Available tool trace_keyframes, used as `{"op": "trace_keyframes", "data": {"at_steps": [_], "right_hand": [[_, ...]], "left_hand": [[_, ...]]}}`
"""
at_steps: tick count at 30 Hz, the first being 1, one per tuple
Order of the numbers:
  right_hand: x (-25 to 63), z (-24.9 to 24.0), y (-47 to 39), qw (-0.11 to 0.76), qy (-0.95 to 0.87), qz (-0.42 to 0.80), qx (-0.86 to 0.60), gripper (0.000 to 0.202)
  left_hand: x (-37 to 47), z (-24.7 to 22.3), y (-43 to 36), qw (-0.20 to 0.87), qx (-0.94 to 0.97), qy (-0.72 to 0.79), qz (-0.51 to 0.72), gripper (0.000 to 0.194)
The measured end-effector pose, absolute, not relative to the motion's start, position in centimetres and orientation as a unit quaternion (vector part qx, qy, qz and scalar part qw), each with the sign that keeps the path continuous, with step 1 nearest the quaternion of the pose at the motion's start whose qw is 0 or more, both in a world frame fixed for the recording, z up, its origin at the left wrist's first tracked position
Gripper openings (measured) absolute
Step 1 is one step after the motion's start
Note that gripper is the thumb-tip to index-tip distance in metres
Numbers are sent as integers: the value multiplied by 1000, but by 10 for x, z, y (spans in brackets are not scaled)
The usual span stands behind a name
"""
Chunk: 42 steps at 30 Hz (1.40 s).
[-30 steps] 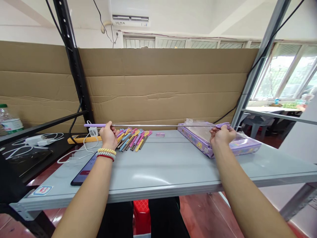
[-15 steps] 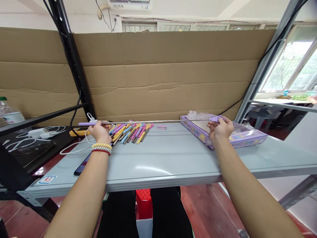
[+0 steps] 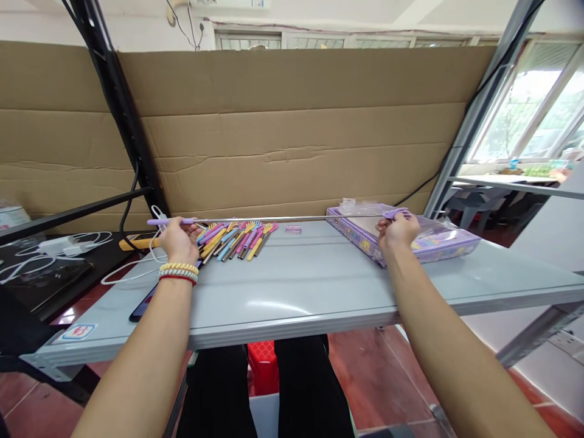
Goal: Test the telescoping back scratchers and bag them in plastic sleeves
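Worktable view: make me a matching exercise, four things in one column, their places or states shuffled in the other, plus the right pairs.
1. Extended back scratcher
2. Back scratcher pile
3. Purple box
4. Phone

A. Partly hidden by left forearm
B. Clear plastic on it
C. Spans left hand to right hand
D. Multicoloured, beside left hand

Pairs: 1-C, 2-D, 3-B, 4-A

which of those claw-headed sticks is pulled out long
The purple-handled stick, stretched from left hand to right hand; the others lie short in a pile.
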State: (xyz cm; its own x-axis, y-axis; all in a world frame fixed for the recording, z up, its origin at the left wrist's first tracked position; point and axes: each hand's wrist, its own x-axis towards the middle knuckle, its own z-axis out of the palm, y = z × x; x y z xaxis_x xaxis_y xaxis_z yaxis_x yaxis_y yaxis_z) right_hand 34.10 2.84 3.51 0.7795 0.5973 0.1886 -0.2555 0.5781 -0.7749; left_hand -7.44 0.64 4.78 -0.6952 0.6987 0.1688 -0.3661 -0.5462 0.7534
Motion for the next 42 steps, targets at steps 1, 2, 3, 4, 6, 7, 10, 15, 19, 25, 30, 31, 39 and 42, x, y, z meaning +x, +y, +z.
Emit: {"op": "trace_keyframes", "data": {"at_steps": [1, 2, 3, 4, 6, 7, 10, 15, 19, 25, 30, 31, 39, 42], "right_hand": [[338, 35, 28, 852, -244, 245, -394, 12], [335, 34, 28, 843, -267, 243, -398, 11], [332, 34, 27, 837, -286, 242, -400, 11], [329, 33, 26, 832, -302, 241, -399, 10], [322, 31, 24, 823, -328, 241, -395, 11], [319, 30, 24, 818, -345, 243, -392, 12], [308, 26, 23, 800, -396, 252, -374, 20], [284, 21, 20, 750, -488, 264, -361, 30], [270, 18, 15, 695, -554, 289, -355, 38], [264, 16, 9, 648, -589, 322, -360, 42], [247, 13, -4, 529, -690, 341, -357, 46], [242, 12, -6, 502, -709, 346, -354, 47], [231, 8, -14, 466, -739, 347, -341, 46], [234, 8, -11, 461, -741, 359, -331, 46]], "left_hand": [[-66, 49, 4, 336, 223, 344, 848, 10], [-58, 49, 2, 366, 234, 330, 838, 9], [-50, 49, 0, 392, 253, 315, 826, 8], [-43, 48, -2, 415, 274, 300, 814, 8], [-33, 46, -5, 453, 320, 281, 783, 9], [-30, 44, -6, 468, 341, 278, 767, 9], [-25, 39, -6, 498, 379, 277, 729, 10], [-7, 34, -10, 527, 397, 276, 698, 16], [9, 32, -14, 539, 402, 269, 690, 18], [8, 26, -12, 532, 376, 291, 701, 16], [22, 22, -17, 549, 418, 289, 663, 20], [26, 21, -17, 550, 430, 287, 656, 20], [35, 17, -21, 536, 459, 288, 648, 22], [35, 16, -21, 534, 462, 290, 646, 23]]}}
